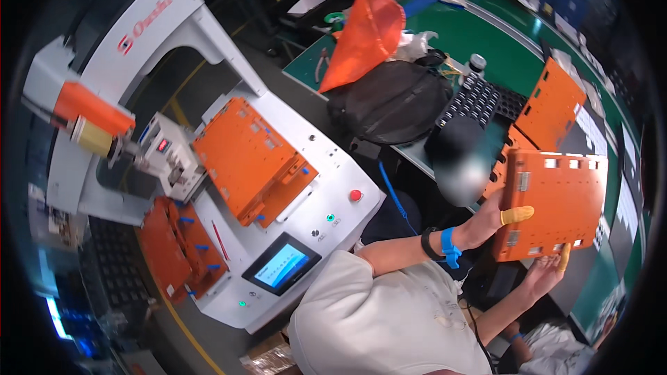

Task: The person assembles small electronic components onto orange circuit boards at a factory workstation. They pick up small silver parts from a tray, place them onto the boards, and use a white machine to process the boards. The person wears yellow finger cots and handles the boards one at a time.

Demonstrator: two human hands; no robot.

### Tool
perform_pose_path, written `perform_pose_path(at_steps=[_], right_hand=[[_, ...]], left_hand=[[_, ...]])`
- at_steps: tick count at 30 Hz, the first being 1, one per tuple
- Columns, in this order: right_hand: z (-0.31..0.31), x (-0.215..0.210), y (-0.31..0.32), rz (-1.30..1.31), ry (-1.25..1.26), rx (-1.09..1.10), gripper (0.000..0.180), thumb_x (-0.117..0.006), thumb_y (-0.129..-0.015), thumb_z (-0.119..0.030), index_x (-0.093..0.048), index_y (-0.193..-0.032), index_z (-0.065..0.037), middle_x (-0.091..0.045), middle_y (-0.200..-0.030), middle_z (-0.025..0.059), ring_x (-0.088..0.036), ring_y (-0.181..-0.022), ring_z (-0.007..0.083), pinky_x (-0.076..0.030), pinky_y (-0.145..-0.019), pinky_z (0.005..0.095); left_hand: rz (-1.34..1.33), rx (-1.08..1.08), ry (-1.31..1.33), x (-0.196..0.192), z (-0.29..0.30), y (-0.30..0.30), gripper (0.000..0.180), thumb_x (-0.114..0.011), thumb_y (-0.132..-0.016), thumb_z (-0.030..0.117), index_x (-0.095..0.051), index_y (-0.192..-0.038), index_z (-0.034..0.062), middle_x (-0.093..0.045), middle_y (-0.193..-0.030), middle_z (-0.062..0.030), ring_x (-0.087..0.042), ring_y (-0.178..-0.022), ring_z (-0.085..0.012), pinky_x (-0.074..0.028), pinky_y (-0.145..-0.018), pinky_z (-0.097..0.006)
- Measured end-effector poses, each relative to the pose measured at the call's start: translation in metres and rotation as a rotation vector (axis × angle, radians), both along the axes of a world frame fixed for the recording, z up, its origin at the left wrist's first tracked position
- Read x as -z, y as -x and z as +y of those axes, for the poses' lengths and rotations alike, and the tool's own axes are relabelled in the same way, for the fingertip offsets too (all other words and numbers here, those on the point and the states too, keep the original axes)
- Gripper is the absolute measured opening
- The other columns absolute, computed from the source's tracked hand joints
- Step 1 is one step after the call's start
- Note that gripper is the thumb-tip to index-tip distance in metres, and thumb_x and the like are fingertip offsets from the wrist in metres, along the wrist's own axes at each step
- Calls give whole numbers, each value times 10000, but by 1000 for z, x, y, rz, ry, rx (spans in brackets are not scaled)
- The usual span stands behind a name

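Observation:
Off to the right, an orange slotted panel point(556, 198) with a raised edge is held up by both hands. My left hand point(479, 226) wraps its near left edge, a yellow finger cot on one digit lying across the panel's face. A blue strap point(450, 248) and a black band circle that wrist. My right hand point(545, 276) grips the lower edge, with another yellow cot pressed against the panel. The fingers behind the panel are hidden. Just beyond it, a second orange panel point(551, 105) stands tilted on the bench.
At left stands a white benchtop machine point(333, 167) with a touchscreen point(281, 264), a red button point(356, 195) and orange fixtures point(246, 156). A green bench point(500, 45) carries a black bag point(389, 101), an orange bag point(365, 38) and black trays point(472, 101). Another person's sleeve point(556, 348) shows lower right.

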State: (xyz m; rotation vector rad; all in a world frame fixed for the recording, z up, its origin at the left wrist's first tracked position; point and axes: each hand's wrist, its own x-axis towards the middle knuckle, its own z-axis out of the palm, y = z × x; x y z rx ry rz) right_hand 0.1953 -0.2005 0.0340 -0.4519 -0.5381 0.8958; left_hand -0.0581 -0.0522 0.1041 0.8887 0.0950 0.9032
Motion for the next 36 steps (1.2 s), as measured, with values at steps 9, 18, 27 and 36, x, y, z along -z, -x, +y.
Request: perform_pose_path(at_steps=[9,18,27,36], right_hand=[[64,-50,135,-442,-97,-282,553,-662,-959,-153,-420,-1422,30,-564,-1341,149,-638,-1137,245,-577,-931,366],[105,-38,184,-406,-82,-473,631,-696,-914,-256,-432,-1408,34,-565,-1331,154,-631,-1136,256,-563,-939,373],[120,-42,184,-391,15,-484,693,-698,-883,-355,-442,-1395,36,-571,-1321,158,-623,-1144,264,-554,-946,385],[126,-43,172,-332,84,-484,765,-700,-851,-453,-452,-1382,38,-577,-1310,161,-615,-1152,271,-545,-953,396]], left_hand=[[-532,-240,364,19,-13,152,453,-550,-988,201,-464,-1406,48,-609,-1277,-105,-645,-1144,-208,-553,-970,-378],[-241,-506,461,-40,-56,282,385,-553,-955,201,-564,-1283,-1,-691,-1072,-93,-712,-916,-195,-600,-781,-307],[-681,-277,407,-22,-59,303,818,-491,-958,639,-427,-1490,21,-558,-1426,-156,-569,-1269,-275,-436,-1094,-430],[654,-1305,283,38,-73,299,454,-440,-1045,394,-632,-1231,27,-660,-960,-68,-625,-747,-139,-499,-534,-270]])
